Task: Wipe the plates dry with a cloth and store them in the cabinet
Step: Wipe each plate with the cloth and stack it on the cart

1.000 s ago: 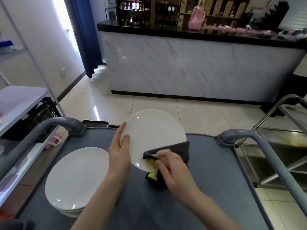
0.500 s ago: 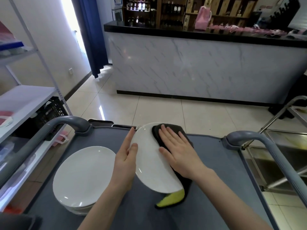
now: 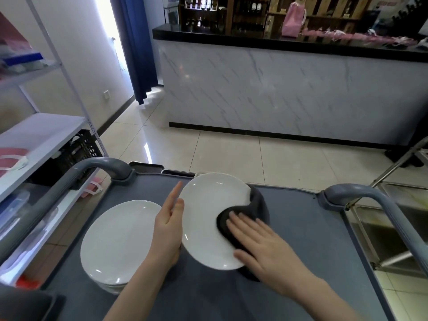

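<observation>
Plate [image 3: 208,218] pinched by left hand [image 3: 168,230]; flat right hand [image 3: 261,246] presses cloth [image 3: 256,205], partly hidden beneath.

cloth [image 3: 259,203] partly behind plate [image 3: 206,218], shelves [image 3: 39,137] blurred

A white marble-patterned bar counter [image 3: 289,93] with a black top [image 3: 231,39] ran across the far side, and dark wooden shelves [image 3: 234,12] holding bottles stood behind it. Glossy cream floor tiles [image 3: 231,154] reflected bright daylight that came in beside a navy curtain [image 3: 136,47]. A white metal shelving rack [image 3: 44,135] lined the left wall above a black crate [image 3: 77,149]. A stainless steel unit [image 3: 391,230] stood at the right.
</observation>
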### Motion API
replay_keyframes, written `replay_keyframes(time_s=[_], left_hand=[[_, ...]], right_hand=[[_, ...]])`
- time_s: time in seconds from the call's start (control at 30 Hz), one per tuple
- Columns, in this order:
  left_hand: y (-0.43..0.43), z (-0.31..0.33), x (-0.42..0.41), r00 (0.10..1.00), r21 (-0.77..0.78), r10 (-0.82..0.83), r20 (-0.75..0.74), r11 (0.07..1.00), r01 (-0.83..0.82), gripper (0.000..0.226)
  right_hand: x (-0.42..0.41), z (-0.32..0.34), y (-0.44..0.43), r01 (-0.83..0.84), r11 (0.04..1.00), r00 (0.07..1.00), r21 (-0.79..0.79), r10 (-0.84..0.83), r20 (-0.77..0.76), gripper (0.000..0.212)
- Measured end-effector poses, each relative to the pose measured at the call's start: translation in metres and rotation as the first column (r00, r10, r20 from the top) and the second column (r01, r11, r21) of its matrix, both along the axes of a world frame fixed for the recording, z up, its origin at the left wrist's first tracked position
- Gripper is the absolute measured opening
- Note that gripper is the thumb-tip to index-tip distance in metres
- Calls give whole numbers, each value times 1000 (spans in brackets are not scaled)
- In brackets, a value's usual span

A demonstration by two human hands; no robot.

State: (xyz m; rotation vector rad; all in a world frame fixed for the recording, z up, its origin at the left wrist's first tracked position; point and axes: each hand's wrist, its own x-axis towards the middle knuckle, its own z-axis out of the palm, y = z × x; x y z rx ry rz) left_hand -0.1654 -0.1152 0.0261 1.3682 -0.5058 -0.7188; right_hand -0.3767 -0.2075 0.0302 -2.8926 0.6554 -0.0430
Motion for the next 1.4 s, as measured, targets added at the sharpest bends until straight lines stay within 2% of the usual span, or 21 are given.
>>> replay_keyframes(time_s=[0.07,0.17,0.27,0.37,0.5,0.6,0.7,0.83,0.93,1.1,1.23,1.4], left_hand=[[1,3,-3,997,-12,-70,22,997,70,34],[-1,3,-12,988,7,-145,55,989,145,33],[-3,0,-15,990,21,-139,31,990,138,35],[-3,-2,-10,994,30,-110,12,993,110,36],[2,-6,2,998,49,-52,35,998,50,35],[5,-9,9,998,56,-44,36,998,42,34],[8,-6,12,997,53,-50,60,997,47,33],[9,-1,8,989,37,-139,58,990,137,30],[6,0,0,986,20,-163,34,986,163,31],[2,2,-4,995,19,-101,2,995,101,32],[6,-2,7,999,26,-48,-16,998,49,32],[11,-4,12,999,51,-46,19,998,45,32]], right_hand=[[7,0,-19,80,997,997,9,-80,-24,63],[31,3,-36,103,994,995,27,-103,-9,62],[57,6,-27,5,998,999,70,-8,39,61],[65,6,-1,-151,987,988,47,149,41,60],[44,0,27,-285,956,958,72,285,22,56],[18,-6,30,-310,948,950,72,311,-4,56],[-2,-12,18,-189,981,981,-34,187,-47,56],[8,-11,-20,37,999,997,-14,-38,-61,63],[34,-4,-37,88,996,996,25,-88,2,64],[70,0,-1,-134,987,990,89,129,63,59],[55,-2,31,-277,955,960,109,271,68,56],[14,-9,33,-299,941,952,157,306,-22,54]])
